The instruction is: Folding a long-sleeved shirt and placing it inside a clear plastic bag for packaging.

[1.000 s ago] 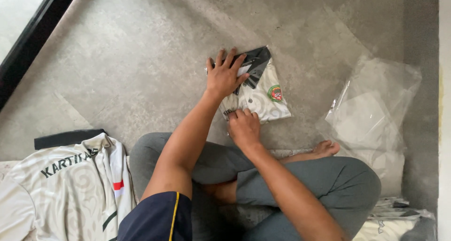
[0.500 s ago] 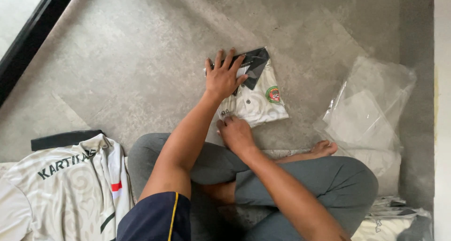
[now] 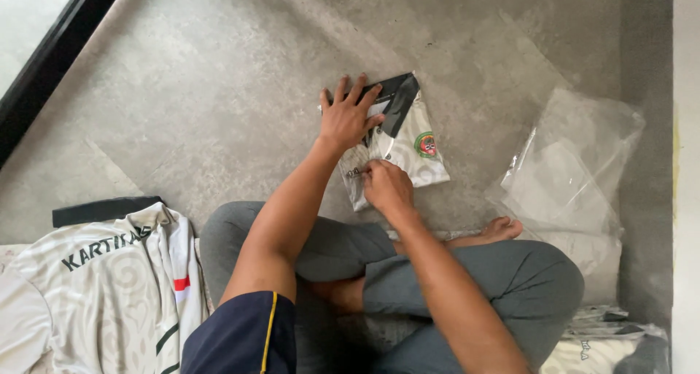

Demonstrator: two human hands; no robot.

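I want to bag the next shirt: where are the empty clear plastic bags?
In the head view, the clear plastic bags lie on the grey floor at the right, beyond the person's bare foot and right of the folded white shirt.

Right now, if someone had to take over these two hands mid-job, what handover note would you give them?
Left hand: flat, fingers spread, pressing the upper part of the folded white jersey on the grey floor.
Right hand: pinching the jersey's near edge; what the fingers grip is too small to tell.
Nearby: clear plastic bags lie to the right, bagged items at the lower right, and an unfolded white jersey at the left.
Done: the jersey is folded, collar and badge facing up.
Left: it is not in a bag; the jersey at the left is not yet folded.
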